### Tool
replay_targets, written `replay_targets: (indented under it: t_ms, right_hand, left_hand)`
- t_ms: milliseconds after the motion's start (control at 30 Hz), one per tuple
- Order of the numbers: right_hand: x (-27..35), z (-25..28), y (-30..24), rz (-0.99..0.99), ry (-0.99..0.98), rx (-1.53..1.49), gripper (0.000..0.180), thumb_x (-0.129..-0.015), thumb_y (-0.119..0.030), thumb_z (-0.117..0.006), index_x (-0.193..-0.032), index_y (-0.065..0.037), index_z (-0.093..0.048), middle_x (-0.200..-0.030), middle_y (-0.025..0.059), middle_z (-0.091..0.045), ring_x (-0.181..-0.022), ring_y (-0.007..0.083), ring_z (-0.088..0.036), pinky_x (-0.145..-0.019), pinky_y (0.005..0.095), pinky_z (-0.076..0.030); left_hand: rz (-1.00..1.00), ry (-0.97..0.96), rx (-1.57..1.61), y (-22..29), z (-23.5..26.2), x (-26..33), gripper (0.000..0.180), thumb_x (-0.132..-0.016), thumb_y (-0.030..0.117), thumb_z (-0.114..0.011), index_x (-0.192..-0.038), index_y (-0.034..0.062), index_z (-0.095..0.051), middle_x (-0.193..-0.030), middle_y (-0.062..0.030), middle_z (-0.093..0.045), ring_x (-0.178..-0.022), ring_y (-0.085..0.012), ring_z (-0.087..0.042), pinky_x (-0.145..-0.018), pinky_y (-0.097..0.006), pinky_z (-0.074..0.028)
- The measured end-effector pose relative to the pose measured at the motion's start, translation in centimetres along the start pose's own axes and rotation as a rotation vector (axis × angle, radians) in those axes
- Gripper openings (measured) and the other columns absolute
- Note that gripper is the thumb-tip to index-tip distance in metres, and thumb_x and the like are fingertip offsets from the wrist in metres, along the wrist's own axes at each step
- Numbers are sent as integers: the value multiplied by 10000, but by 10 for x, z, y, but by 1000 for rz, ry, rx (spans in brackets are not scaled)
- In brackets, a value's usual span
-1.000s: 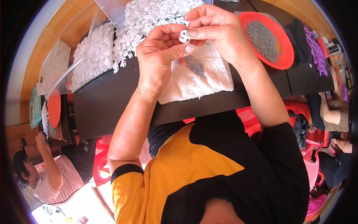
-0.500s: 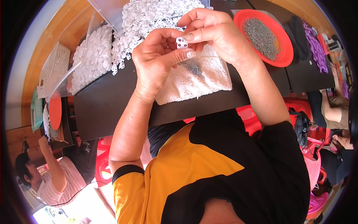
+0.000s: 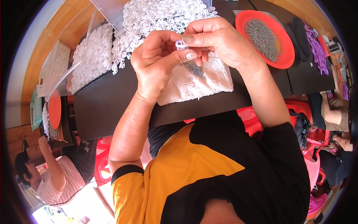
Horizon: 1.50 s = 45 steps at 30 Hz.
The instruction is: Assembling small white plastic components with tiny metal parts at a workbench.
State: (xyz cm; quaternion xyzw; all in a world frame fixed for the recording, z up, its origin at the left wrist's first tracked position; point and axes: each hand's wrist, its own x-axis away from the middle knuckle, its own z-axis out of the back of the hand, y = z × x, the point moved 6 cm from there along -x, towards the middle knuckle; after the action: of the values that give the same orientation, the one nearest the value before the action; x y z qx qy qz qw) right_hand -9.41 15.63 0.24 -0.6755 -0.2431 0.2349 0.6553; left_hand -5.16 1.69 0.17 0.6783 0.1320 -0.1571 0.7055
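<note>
Now lifted slightly nearer than a second ago: small white clip (image 3: 181, 45) pinched between left hand (image 3: 156, 65) and right hand (image 3: 220, 43) fingers, above white towel (image 3: 197, 84); assembly apparently continuing.

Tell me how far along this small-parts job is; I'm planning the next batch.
Done: I cannot tell finished pieces from unfinished ones. In hand: the left hand and right hand pinch one small white plastic piece above the white towel. Left: a big white pile and a red plate of grey metal parts.

Dark table (image 3: 108, 108), wooden floor (image 3: 41, 48), red plastic chairs (image 3: 102, 160), bright daylight at lower left.
</note>
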Motion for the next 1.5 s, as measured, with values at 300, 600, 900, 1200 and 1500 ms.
replay_targets:
  t_ms: [300,600,900,1200,1500]
  right_hand:
    - [2,-8,2,21,-21,-120,212,-910,-199,-642,-840,1,-657,-670,44,-632,-547,117,-613,-482,212,-446]
    - [-4,-11,15,-30,-65,-250,198,-927,-181,-618,-874,9,-635,-684,41,-611,-555,123,-607,-488,209,-440]
    - [-5,-13,17,-50,-32,-258,203,-960,-169,-549,-930,20,-619,-713,43,-596,-582,126,-604,-515,209,-451]
    - [-3,6,5,35,124,-93,192,-923,-192,-628,-868,-11,-660,-667,1,-589,-589,89,-591,-551,199,-420]
    - [-4,-4,9,-29,162,-118,192,-911,-190,-636,-862,-7,-664,-673,13,-570,-576,107,-588,-535,217,-438]
  left_hand:
    - [-9,-18,164,7,-4,4,223,-785,-79,-737,-952,-37,-595,-804,-103,-673,-728,-157,-694,-667,-243,-572]
    - [-18,-19,211,5,-4,3,189,-818,-94,-694,-957,-62,-570,-790,-132,-662,-679,-210,-697,-645,-292,-587]
    - [-58,19,241,-6,-1,1,175,-827,-71,-702,-956,-38,-587,-824,-117,-669,-715,-148,-664,-675,-255,-569]
    - [-171,26,4,-11,1,-1,258,-803,-47,-739,-1035,0,-638,-875,-24,-637,-755,-85,-621,-682,-211,-508]
    - [-94,16,11,-10,7,0,195,-838,-28,-711,-1015,-2,-633,-868,-33,-654,-772,-85,-636,-692,-215,-526]
